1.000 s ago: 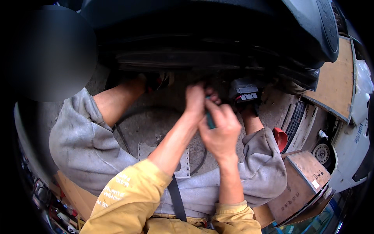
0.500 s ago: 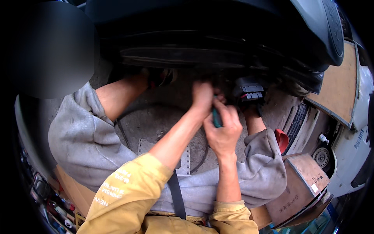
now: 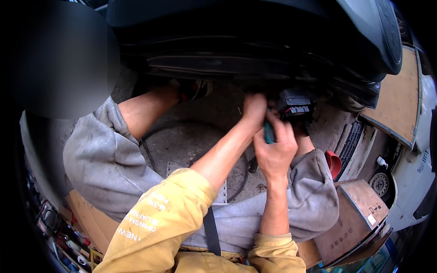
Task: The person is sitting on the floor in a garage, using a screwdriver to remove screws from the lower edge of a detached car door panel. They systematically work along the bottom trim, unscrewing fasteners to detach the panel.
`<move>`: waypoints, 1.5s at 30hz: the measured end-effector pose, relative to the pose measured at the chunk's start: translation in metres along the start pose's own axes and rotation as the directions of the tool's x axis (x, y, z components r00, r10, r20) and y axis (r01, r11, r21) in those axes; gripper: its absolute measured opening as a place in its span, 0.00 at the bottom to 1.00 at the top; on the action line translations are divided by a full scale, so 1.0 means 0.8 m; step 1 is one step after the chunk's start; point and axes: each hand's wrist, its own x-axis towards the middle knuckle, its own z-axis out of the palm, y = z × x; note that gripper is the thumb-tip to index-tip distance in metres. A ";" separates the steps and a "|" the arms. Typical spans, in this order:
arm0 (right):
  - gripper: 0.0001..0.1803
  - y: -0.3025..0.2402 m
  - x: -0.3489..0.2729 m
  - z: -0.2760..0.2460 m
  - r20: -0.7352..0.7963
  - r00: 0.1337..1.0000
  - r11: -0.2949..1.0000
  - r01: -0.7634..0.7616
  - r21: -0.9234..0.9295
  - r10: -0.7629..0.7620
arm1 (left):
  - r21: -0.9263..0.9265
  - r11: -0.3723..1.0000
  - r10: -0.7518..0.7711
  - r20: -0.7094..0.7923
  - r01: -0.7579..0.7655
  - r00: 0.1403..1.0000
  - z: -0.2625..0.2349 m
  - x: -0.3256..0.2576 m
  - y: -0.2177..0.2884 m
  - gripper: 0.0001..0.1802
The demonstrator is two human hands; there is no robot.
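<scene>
Teal-handled tool gripped by right hand under bumper edge.

Bare concrete floor under us, rough and stained.

We sit on it with our legs spread; a dark hose curves in a loop across it between our knees, and a pale flat strip lies by the left thigh. Small grit and scraps dot the grey surface near the car's underside. To our right a red cup rests beside the knee, next to a black ribbed mat, and wooden boxes stand just beyond. At the lower left, small tools lie in a clutter along the floor's edge.
</scene>
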 end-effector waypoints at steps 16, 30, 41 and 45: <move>0.22 -0.015 -0.025 0.016 0.059 0.997 0.992 -0.056 0.110 0.049 | -0.011 1.000 -0.009 0.114 0.010 0.993 -0.046 0.003 0.020 0.17; 0.43 -0.003 -0.091 0.040 0.324 0.838 0.843 -0.509 0.173 0.440 | 0.729 0.574 0.302 0.234 -0.372 0.924 -0.115 0.033 -0.054 0.22; 0.22 0.040 -0.077 0.049 0.347 0.560 0.291 -0.755 0.588 0.752 | 0.517 -0.500 0.338 0.855 -0.695 0.393 -0.050 0.019 -0.008 0.20; 0.15 0.037 -0.087 0.041 0.294 0.585 0.236 -0.662 0.712 0.756 | 0.565 -0.603 0.253 0.804 -0.562 0.537 -0.061 0.018 -0.002 0.18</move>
